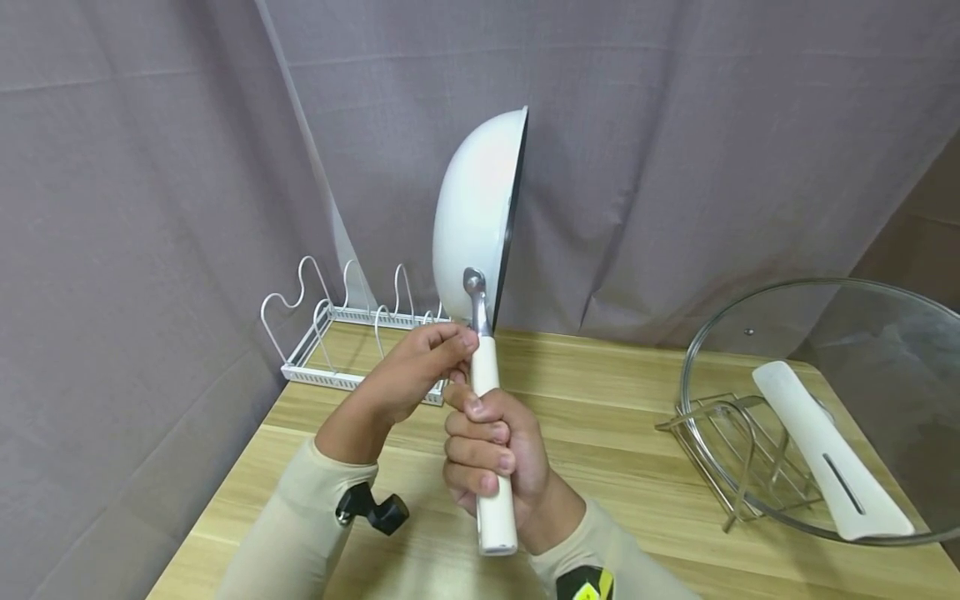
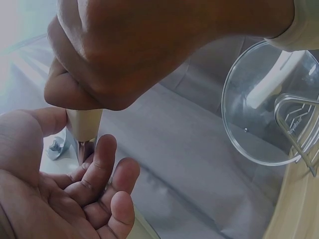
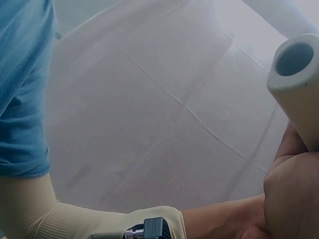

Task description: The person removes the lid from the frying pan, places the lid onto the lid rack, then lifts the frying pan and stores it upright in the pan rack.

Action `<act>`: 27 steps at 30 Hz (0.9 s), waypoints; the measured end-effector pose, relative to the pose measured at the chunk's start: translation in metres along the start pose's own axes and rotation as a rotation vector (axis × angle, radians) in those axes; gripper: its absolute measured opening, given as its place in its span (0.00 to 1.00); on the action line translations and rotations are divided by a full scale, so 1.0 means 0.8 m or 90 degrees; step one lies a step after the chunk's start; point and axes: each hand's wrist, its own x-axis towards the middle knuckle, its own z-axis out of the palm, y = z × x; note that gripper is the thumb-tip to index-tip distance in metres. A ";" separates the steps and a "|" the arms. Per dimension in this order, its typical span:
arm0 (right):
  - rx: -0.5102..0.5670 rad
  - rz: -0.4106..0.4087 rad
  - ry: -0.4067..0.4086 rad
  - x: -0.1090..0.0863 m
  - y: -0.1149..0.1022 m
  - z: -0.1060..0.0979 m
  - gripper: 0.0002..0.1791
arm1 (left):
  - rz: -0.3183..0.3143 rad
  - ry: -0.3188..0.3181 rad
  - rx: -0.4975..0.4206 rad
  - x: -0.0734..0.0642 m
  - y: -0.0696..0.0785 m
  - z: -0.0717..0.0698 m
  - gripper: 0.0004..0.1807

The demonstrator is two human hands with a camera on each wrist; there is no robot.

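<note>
A white wok [image 1: 474,204] with a dark inside is held up on edge above the table, its opening facing right. My right hand [image 1: 506,454] wraps round the middle of its cream handle [image 1: 486,367]. Higher up, the left hand [image 1: 411,371] pinches the handle with thumb and forefinger, close to the metal neck [image 1: 477,300]. In the left wrist view the left hand's [image 2: 70,194] other fingers are loosely bent, palm up. The hollow handle end [image 3: 295,59] sticks out past the right hand [image 3: 294,194] in the right wrist view.
A white wire rack [image 1: 322,379] stands at the back left, partly behind the left hand. On the right, a glass lid [image 1: 720,333] with a cream grip [image 1: 821,450] leans in a small metal stand [image 1: 738,467]. Grey curtains [image 1: 637,167] hang behind the wooden table [image 1: 600,417].
</note>
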 end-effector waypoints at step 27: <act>0.001 0.005 0.002 0.002 -0.004 0.006 0.05 | -0.002 0.012 -0.001 -0.001 0.012 0.003 0.37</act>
